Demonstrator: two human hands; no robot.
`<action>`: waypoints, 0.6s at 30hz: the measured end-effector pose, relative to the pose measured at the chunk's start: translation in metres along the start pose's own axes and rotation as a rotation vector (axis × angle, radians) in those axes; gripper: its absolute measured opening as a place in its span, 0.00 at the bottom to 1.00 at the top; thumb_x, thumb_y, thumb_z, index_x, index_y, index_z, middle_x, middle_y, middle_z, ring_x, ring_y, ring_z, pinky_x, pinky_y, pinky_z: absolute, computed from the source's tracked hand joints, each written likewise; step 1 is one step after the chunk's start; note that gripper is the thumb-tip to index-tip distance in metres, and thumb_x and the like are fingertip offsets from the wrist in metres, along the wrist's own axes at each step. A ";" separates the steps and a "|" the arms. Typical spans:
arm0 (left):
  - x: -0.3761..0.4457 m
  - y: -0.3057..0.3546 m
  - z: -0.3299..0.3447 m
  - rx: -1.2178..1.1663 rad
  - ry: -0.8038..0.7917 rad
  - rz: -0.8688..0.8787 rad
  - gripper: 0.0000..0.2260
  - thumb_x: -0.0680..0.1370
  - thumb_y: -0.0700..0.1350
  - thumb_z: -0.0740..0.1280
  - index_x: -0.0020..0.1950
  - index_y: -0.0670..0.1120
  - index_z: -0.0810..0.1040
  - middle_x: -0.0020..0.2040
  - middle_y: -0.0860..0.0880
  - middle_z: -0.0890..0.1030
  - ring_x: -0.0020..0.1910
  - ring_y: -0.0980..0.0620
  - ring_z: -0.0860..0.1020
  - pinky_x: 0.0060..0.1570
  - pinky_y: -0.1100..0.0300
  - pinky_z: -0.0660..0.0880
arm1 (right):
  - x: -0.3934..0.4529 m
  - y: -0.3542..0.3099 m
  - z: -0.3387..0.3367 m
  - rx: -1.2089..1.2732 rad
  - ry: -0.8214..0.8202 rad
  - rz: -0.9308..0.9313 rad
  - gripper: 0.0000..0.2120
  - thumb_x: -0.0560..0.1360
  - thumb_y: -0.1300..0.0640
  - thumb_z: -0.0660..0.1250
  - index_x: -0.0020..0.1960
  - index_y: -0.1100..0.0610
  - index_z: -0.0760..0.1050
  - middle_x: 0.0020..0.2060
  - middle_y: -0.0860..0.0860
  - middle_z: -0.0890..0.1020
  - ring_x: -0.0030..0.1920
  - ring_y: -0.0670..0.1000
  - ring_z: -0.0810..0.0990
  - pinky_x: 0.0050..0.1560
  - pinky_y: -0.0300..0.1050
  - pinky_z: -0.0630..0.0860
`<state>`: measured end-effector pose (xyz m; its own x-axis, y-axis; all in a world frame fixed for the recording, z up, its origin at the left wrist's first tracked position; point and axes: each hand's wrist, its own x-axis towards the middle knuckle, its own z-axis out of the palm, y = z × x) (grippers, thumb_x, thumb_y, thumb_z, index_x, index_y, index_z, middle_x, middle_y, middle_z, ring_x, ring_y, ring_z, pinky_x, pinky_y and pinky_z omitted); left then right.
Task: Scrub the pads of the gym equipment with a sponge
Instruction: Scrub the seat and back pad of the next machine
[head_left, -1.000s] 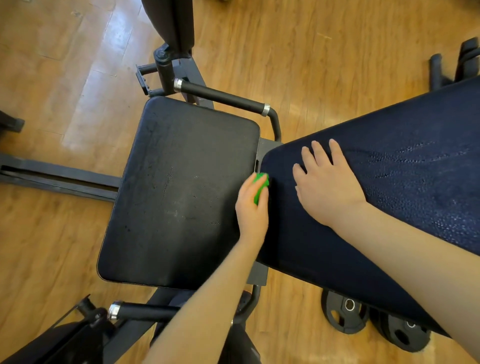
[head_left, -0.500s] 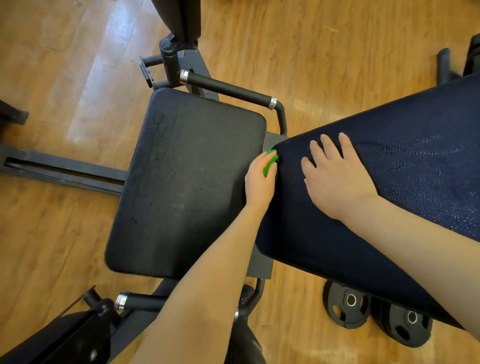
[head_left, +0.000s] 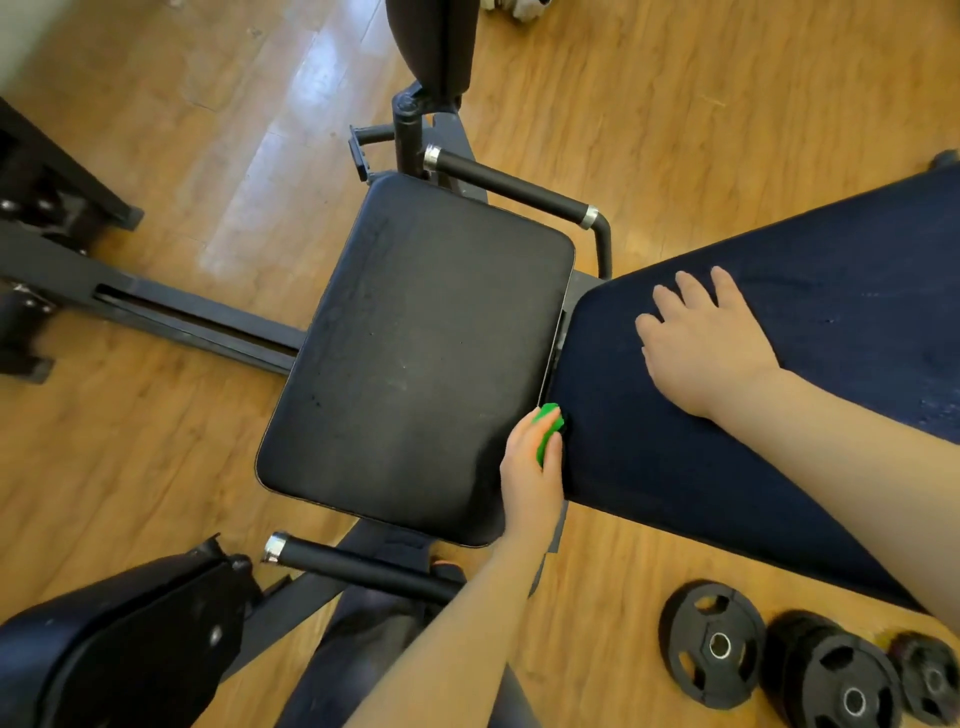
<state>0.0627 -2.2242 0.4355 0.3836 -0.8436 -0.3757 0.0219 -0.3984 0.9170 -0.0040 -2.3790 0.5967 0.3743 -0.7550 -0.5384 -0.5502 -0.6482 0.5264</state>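
Note:
A black seat pad (head_left: 415, 353) fills the middle of the view, and a dark blue back pad (head_left: 737, 441) slopes off to the right. My left hand (head_left: 530, 478) grips a green sponge (head_left: 548, 431) and presses it into the gap between the two pads, near their lower end. Most of the sponge is hidden by my fingers. My right hand (head_left: 701, 343) lies flat on the back pad with its fingers spread.
Two black handle bars flank the seat, one above right (head_left: 509, 189) and one below (head_left: 353, 566). Three weight plates (head_left: 717, 644) lie on the wooden floor at the lower right. A dark steel frame rail (head_left: 182, 317) runs left. Another black pad (head_left: 130, 644) sits at the lower left.
My left hand slid the sponge along the gap between the pads, up first and then down toward me. My right hand stayed flat on the back pad.

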 end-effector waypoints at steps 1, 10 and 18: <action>-0.003 0.002 -0.002 0.008 -0.005 0.000 0.15 0.82 0.41 0.61 0.68 0.50 0.74 0.66 0.55 0.75 0.66 0.63 0.70 0.69 0.59 0.68 | 0.000 -0.001 -0.001 0.010 -0.008 0.003 0.18 0.82 0.51 0.52 0.69 0.54 0.67 0.74 0.57 0.63 0.75 0.61 0.55 0.74 0.63 0.49; -0.021 0.047 -0.096 0.186 0.262 0.176 0.14 0.81 0.40 0.62 0.66 0.48 0.76 0.64 0.54 0.75 0.64 0.64 0.69 0.64 0.75 0.61 | -0.010 -0.041 -0.035 0.346 0.398 -0.206 0.10 0.79 0.56 0.57 0.53 0.54 0.75 0.48 0.51 0.80 0.49 0.54 0.78 0.56 0.50 0.71; -0.066 0.090 -0.220 0.427 0.531 0.231 0.14 0.81 0.40 0.62 0.66 0.45 0.77 0.67 0.48 0.74 0.67 0.55 0.69 0.68 0.68 0.61 | -0.041 -0.133 -0.095 0.739 0.645 -0.398 0.14 0.76 0.63 0.63 0.61 0.59 0.79 0.55 0.56 0.83 0.55 0.58 0.81 0.55 0.56 0.76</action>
<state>0.2427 -2.1247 0.5724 0.7344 -0.6777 0.0366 -0.4349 -0.4284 0.7920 0.1253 -2.2713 0.6114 0.8337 -0.5519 -0.0180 -0.5371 -0.8028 -0.2588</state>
